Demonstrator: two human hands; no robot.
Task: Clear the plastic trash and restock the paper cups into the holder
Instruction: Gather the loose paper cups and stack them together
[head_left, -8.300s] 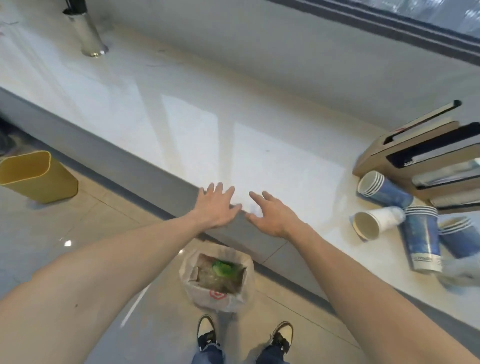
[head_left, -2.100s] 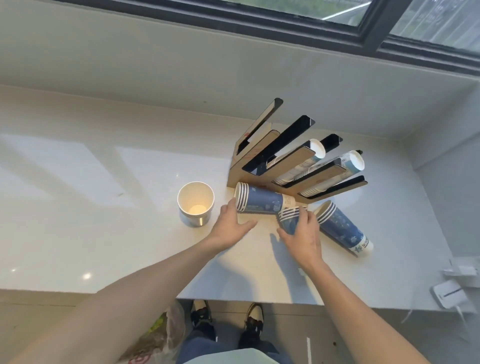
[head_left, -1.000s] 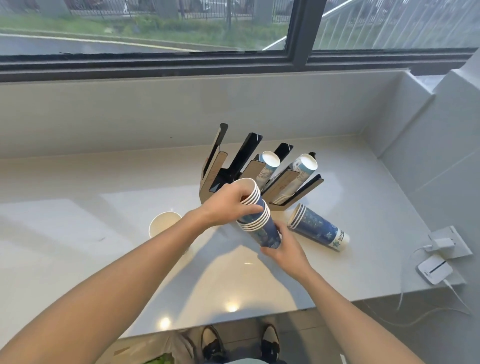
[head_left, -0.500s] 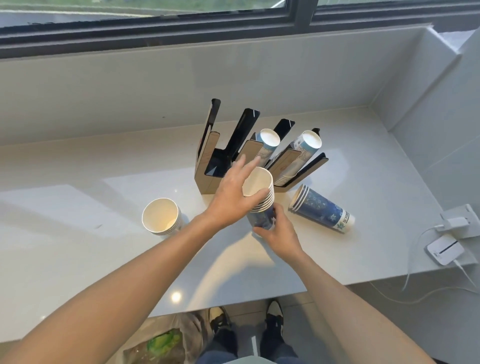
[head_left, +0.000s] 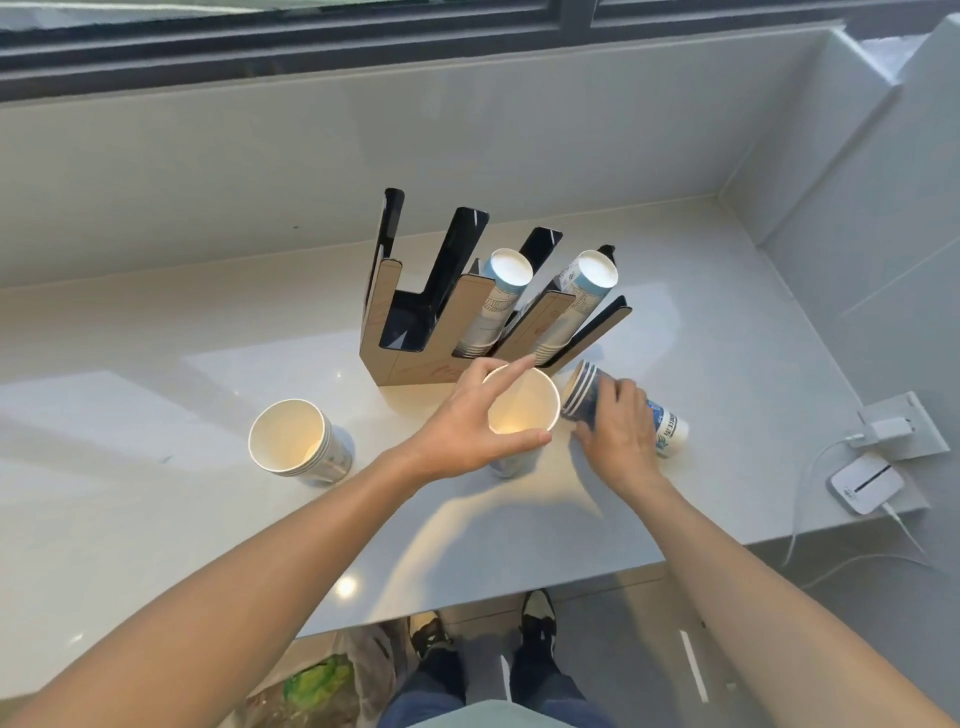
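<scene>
A wooden and black cup holder (head_left: 415, 332) stands on the white counter, its two right slots filled with inverted cup stacks and its left slot empty. My left hand (head_left: 467, 431) grips the rim of an upright stack of paper cups (head_left: 519, 415) standing in front of the holder. My right hand (head_left: 618, 431) lies over a blue cup stack (head_left: 665, 423) resting on its side just to the right. Another upright cup stack (head_left: 293, 439) stands apart at the left.
A plastic trash bag (head_left: 322, 686) with green and brown contents sits on the floor by my feet. A white device (head_left: 865, 480) and a wall plug with cables sit at the counter's right edge. Window sill and wall close off the back.
The stack in my left hand has come down to stand upright on the counter. My right hand has left it and moved right onto the lying blue stack.
</scene>
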